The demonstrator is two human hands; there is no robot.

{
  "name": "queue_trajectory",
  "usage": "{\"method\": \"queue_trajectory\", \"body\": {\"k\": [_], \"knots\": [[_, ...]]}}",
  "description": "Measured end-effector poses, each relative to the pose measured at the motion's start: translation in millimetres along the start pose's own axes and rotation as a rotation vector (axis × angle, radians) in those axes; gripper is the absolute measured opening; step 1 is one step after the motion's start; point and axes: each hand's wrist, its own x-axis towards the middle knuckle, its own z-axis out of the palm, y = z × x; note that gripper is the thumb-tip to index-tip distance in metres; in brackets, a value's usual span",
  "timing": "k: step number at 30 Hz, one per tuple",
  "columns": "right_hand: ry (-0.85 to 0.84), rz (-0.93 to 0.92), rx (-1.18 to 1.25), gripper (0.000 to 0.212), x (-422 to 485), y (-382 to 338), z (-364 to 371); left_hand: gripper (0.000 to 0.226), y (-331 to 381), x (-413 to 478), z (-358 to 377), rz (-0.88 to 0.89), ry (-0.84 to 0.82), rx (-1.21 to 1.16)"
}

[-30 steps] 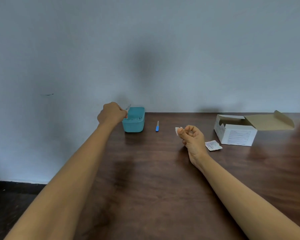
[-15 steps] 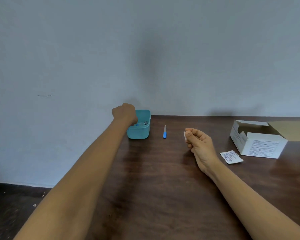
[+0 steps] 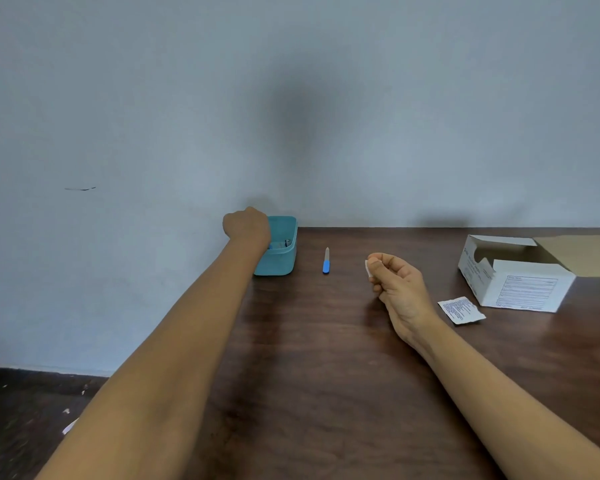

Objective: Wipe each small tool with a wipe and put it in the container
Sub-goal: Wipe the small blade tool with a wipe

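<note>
Teal plastic, rounded corners, open top: container (image 3: 280, 264) at the far left corner of the dark wooden table (image 3: 309, 368), close against the grey wall (image 3: 187, 116). Holds a few small pieces (image 3: 280, 243), bluish and metallic, too small to name. Just right of it and apart from it: slim tool (image 3: 326, 260) flat on the wood, blue handle toward the camera, pale pointed blade toward the wall. Looks like a nail file, though cannot say for sure.

Left hand (image 3: 246, 226) over the container's near-left rim, back and knuckles toward the camera, covering that corner. Fingers turned away and out of sight; cannot tell whether curled on anything or loose. Well clear of the blue tool, with the container's right wall between.

Right hand (image 3: 400, 289) to the right of the tool, near it but not touching. Thumb and fingers (image 3: 378, 263) pinched together on a small white wipe (image 3: 367, 268), only a folded edge showing past the fingertips, the rest buried in the grip. Cannot tell whether the wrist rests on the wood or hangs just above it.

Farther right: torn white sachet (image 3: 461, 310) flat on the table, print too fine to read. Behind it, open white cardboard box (image 3: 520, 285), brown flap thrown back and cut off by the right edge. Inside of the box hidden from this angle.
</note>
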Motion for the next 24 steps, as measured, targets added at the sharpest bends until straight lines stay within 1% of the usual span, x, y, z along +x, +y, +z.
{"method": "queue_trajectory", "body": {"k": [2, 4, 8, 10, 12, 16, 18, 20, 24], "knots": [[0.003, 0.001, 0.014, 0.005, 0, 0, 0, 0.022, 0, 0, -1, -0.015, 0.025, -0.034], [0.006, 0.002, 0.034, 0.005, 1, 0, 0, 0.022, -1, 1, -4, -0.022, 0.105, -0.092], [0.003, 0.019, 0.076, 0.008, 1, -2, -1, 0.029, 7, -3, -20, 0.001, 0.286, -0.347], [-0.001, 0.040, 0.109, 0.011, 1, -3, -2, 0.035, 18, -10, -27, 0.038, 0.320, -0.437], [-0.008, 0.055, 0.149, 0.013, 2, -3, -3, 0.036, 34, -19, -29, 0.100, 0.298, -0.476], [-0.015, 0.071, 0.235, 0.015, 3, -3, -4, 0.035, 67, -35, -23, 0.223, 0.162, -0.486], [-0.006, 0.072, 0.288, 0.015, 5, -3, -4, 0.032, 80, -40, -17, 0.225, 0.132, -0.431], [-0.006, 0.070, 0.330, 0.017, 6, -3, -5, 0.033, 90, -44, -9, 0.202, 0.120, -0.351], [0.002, 0.069, 0.330, 0.017, 5, -4, -5, 0.032, 100, -46, 9, 0.165, 0.035, -0.270]]}}
